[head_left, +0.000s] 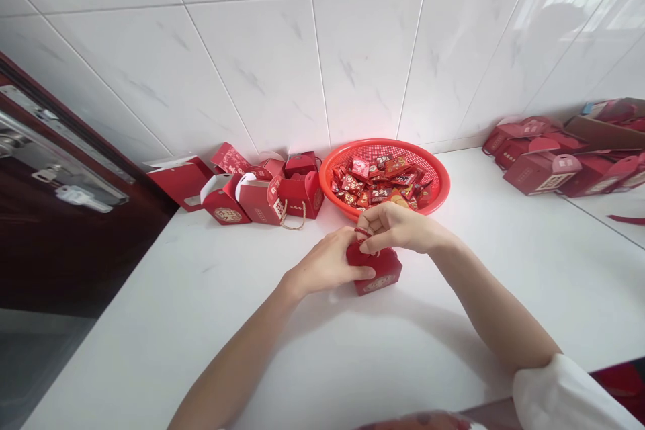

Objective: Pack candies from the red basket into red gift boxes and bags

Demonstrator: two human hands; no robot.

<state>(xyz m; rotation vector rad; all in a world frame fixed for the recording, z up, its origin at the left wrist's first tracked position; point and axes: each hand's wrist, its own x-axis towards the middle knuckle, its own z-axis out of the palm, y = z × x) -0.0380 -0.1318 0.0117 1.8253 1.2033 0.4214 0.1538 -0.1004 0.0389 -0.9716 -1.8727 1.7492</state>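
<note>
In the head view a small red gift box (381, 271) with a gold emblem stands on the white tabletop in front of me. My left hand (326, 261) grips its left side, thumb across the front. At the top of the box, my right hand (398, 227) pinches a dark red cord (361, 232), with the fingers of both hands close together there. The fingertips of my left hand are hidden behind the box. Just beyond my hands is a red plastic basket (441, 178) filled with wrapped sweets (379, 181).
Several red gift boxes (259, 201) stand at the back left, some with open tops, one with a rope handle (293, 222). More red boxes (541, 171) are piled at the back right beside a brown carton (599, 132). A tiled wall (367, 67) closes off the back.
</note>
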